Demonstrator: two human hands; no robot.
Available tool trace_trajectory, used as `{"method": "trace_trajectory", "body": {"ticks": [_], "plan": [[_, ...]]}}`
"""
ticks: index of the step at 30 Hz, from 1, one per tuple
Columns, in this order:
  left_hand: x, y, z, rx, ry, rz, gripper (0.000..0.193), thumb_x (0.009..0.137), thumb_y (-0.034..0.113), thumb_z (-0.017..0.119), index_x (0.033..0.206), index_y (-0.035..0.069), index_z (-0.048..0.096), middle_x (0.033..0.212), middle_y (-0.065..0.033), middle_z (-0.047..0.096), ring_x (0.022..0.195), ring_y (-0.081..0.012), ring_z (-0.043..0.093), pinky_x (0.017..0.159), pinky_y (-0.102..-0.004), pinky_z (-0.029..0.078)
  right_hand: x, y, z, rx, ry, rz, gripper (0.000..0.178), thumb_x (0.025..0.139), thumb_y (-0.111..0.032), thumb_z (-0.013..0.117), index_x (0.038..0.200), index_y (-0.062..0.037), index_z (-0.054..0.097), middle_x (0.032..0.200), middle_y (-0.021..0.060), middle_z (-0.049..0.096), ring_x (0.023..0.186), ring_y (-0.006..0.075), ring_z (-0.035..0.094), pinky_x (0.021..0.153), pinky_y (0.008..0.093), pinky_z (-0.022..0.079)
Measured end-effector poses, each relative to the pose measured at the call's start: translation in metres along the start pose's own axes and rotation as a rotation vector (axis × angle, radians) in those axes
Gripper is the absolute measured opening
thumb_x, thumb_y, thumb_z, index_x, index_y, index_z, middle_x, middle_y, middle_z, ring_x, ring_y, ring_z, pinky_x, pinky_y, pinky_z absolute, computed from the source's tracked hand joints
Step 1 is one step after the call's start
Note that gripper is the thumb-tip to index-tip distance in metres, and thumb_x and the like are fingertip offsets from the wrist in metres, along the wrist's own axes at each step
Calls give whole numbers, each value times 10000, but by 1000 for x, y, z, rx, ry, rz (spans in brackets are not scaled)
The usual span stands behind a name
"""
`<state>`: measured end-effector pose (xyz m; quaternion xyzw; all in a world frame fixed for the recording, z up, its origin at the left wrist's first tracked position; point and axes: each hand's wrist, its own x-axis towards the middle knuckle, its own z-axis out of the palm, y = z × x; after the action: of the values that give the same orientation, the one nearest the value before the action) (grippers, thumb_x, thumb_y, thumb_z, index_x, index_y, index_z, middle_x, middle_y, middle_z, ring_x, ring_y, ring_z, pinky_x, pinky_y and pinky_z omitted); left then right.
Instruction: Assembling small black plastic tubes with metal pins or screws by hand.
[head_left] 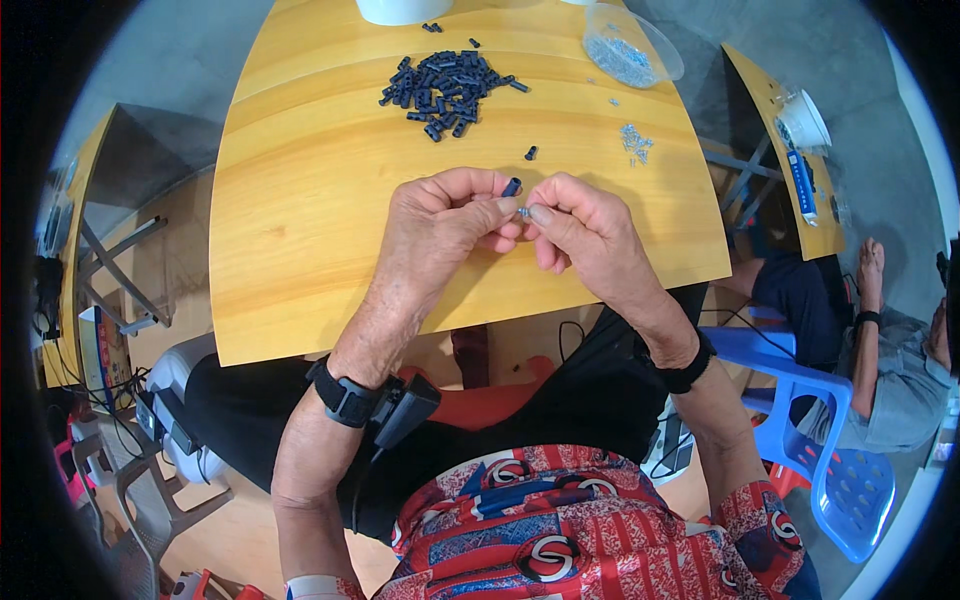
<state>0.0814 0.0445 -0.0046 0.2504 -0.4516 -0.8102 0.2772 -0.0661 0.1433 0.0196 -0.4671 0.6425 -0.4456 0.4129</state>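
Over the near half of the wooden table, my two hands meet. My left hand pinches a small black plastic sleeve, its open end sticking up past the fingers. Between the fingertips of my right hand is a tiny silver screw, right beside the sleeve; whether the two touch I cannot tell. A single black piece lies just beyond my hands. Farther off is a heap of black plastic pieces. Several loose silver screws lie to the right.
A clear tub of small metal parts stands at the far right corner, a white container at the far edge. To the right are a side table, a blue plastic chair and a seated person. A grey chair stands at left.
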Motion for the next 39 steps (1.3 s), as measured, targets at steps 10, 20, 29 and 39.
{"method": "trace_trajectory", "body": {"ticks": [10,20,29,39], "plan": [[1,-1,0,56,13,14,126,853,51,625,953,-18,661,768,-64,654,626,-97,592,559,-225,496,-1,4,13,-137,161,-229,53,875,-44,549,859,3,530,704,58,558,530,121,539,481,264,433],[1,0,3,158,40,32,119,843,73,628,931,5,670,717,-19,627,592,-62,556,536,-196,467,-4,1,10,-666,216,-583,80,819,-14,584,867,-6,519,781,140,555,721,324,595,583,371,484],[1,-1,4,147,74,18,114,834,74,610,902,8,672,679,-9,611,543,-48,519,506,-182,428,-3,2,11,-513,228,-467,77,827,-33,588,880,-10,537,786,142,584,730,320,605,625,370,486],[3,-6,2,158,59,79,132,858,74,607,948,-2,667,728,-22,628,599,-62,556,552,-190,457,-4,1,14,-423,231,-409,86,811,-10,596,882,-19,550,790,134,602,705,286,625,612,347,491]]}}
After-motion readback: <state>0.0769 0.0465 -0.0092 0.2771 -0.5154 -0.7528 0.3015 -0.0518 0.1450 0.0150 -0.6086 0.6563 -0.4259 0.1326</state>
